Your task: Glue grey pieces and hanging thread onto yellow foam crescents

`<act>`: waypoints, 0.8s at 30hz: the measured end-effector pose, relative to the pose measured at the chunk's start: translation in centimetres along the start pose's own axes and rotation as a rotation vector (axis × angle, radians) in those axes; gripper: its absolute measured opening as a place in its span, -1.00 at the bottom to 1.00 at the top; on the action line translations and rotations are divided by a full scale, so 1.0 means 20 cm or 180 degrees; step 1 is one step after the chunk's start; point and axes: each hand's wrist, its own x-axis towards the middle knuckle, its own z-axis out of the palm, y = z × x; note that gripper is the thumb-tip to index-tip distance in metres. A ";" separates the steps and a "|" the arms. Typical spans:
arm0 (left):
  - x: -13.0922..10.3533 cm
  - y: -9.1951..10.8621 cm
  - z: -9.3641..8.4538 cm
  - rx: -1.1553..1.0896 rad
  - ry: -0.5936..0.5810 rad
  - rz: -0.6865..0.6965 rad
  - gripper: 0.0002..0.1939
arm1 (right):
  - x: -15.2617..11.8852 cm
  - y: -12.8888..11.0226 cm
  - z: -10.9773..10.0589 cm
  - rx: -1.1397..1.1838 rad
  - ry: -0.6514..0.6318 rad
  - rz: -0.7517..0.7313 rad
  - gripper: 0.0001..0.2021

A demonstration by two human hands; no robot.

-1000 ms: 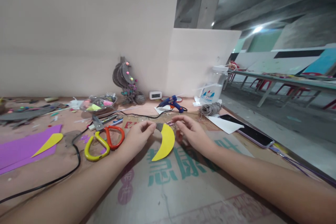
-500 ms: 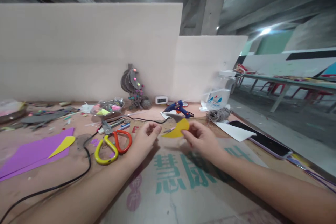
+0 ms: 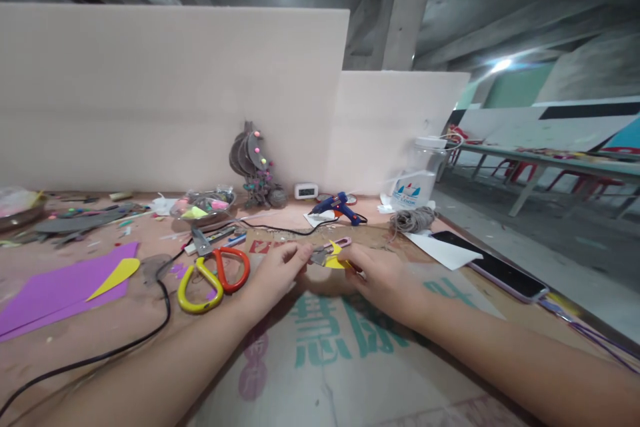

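My right hand (image 3: 383,275) pinches a small curved yellow cutout (image 3: 334,260) between thumb and fingers, above the cardboard. A grey pointed piece (image 3: 319,257) shows at the cutout's left side. My left hand (image 3: 281,272) is closed, thumb and forefinger together at this grey end. Just behind the cutout a small pink-handled tool (image 3: 343,241) is partly covered, its kind unclear. Left of my left hand lie scissors (image 3: 201,288) with one yellow and one red handle. A blue glue gun (image 3: 336,203) rests beyond my hands.
Printed cardboard (image 3: 320,380) lies under my hands. Purple sheets (image 3: 45,297) and a black cord (image 3: 125,348) are at left. A phone (image 3: 493,267), grey yarn (image 3: 413,219) and a plastic jar (image 3: 417,177) stand or lie at right. A decorated grey figure (image 3: 250,160) stands behind.
My right hand has lowered and turned the yellow cutout, its grey piece swinging from the top to the left. My left fingers have come in to meet it.
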 end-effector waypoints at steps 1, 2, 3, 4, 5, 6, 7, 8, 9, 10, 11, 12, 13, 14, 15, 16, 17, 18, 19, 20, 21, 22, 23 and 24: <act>0.00 0.00 0.00 -0.0019 -0.0048 -0.0020 -0.56 | 0.00 0.01 0.00 -0.0086 0.0003 -0.0020 -0.81; 0.00 0.00 0.00 -0.0034 -0.0089 -0.0028 -0.57 | -0.01 0.01 0.01 -0.0165 0.0001 -0.0037 -0.81; 0.00 0.00 0.00 -0.0040 -0.0120 -0.0029 -0.59 | -0.01 0.01 0.01 -0.0227 -0.0004 -0.0063 -0.81; 0.00 0.01 0.00 -0.0039 -0.0128 -0.0027 -0.60 | -0.01 0.01 0.01 -0.0263 -0.0014 -0.0105 -0.80; 0.00 0.01 0.00 -0.0027 -0.0122 -0.0021 -0.61 | -0.01 0.01 0.01 -0.0276 -0.0023 -0.0153 -0.80; -0.01 0.01 0.00 -0.0011 -0.0099 -0.0012 -0.62 | -0.01 0.00 0.00 -0.0270 -0.0031 -0.0181 -0.81; 0.00 0.01 0.00 0.0003 -0.0054 0.0001 -0.63 | -0.01 -0.01 -0.01 -0.0242 -0.0025 -0.0163 -0.83; 0.00 0.01 0.00 0.0019 0.0011 0.0019 -0.64 | 0.00 -0.03 -0.01 -0.0189 -0.0014 -0.0097 -0.86; 0.00 0.00 0.00 0.0037 0.0081 0.0033 -0.65 | 0.00 -0.04 -0.02 -0.0103 -0.0005 0.0019 -0.87; 0.00 0.00 -0.01 0.0055 0.0152 0.0042 -0.66 | 0.00 -0.05 -0.03 0.0017 0.0005 0.0176 -0.85; 0.00 0.00 -0.01 0.0066 0.0210 0.0041 -0.67 | 0.00 -0.05 -0.04 0.0165 0.0023 0.0351 -0.82; 0.00 -0.01 -0.01 0.0070 0.0243 0.0031 -0.67 | 0.00 -0.05 -0.04 0.0330 0.0061 0.0523 -0.80; 0.00 -0.01 -0.01 0.0073 0.0254 0.0013 -0.67 | 0.01 -0.05 -0.04 0.0503 0.0110 0.0676 -0.79; 0.00 -0.01 -0.01 0.0076 0.0250 -0.0004 -0.68 | 0.01 -0.04 -0.03 0.0661 0.0180 0.0807 -0.79; 0.00 -0.01 -0.01 0.0082 0.0243 -0.0013 -0.68 | 0.02 -0.03 -0.03 0.0790 0.0264 0.0916 -0.78; 0.00 -0.01 -0.01 0.0090 0.0247 -0.0010 -0.68 | 0.02 -0.02 -0.02 0.0893 0.0332 0.0999 -0.77; 0.00 -0.01 -0.01 0.0094 0.0251 0.0003 -0.68 | 0.03 0.00 -0.01 0.0986 0.0358 0.1057 -0.76; 0.00 -0.01 -0.01 0.0093 0.0260 0.0024 -0.68 | 0.04 0.01 0.00 0.1077 0.0346 0.1096 -0.76; 0.00 -0.01 -0.01 0.0088 0.0273 0.0044 -0.68 | 0.04 0.02 0.01 0.1172 0.0308 0.1102 -0.76; 0.00 -0.01 -0.01 0.0084 0.0283 0.0059 -0.68 | 0.05 0.03 0.02 0.1274 0.0260 0.1068 -0.77; 0.01 -0.01 -0.01 0.0059 0.0294 0.0068 -0.68 | 0.05 0.03 0.02 0.1383 0.0192 0.0981 -0.79; 0.01 -0.01 -0.01 -0.0009 0.0289 0.0064 -0.69 | 0.05 0.03 0.03 0.1476 0.0110 0.0860 -0.80; 0.01 -0.01 -0.01 -0.0129 0.0263 0.0037 -0.69 | 0.05 0.03 0.03 0.1536 0.0011 0.0735 -0.81; 0.01 -0.01 -0.01 -0.0297 0.0221 -0.0017 -0.70 | 0.05 0.02 0.03 0.1553 -0.0110 0.0632 -0.82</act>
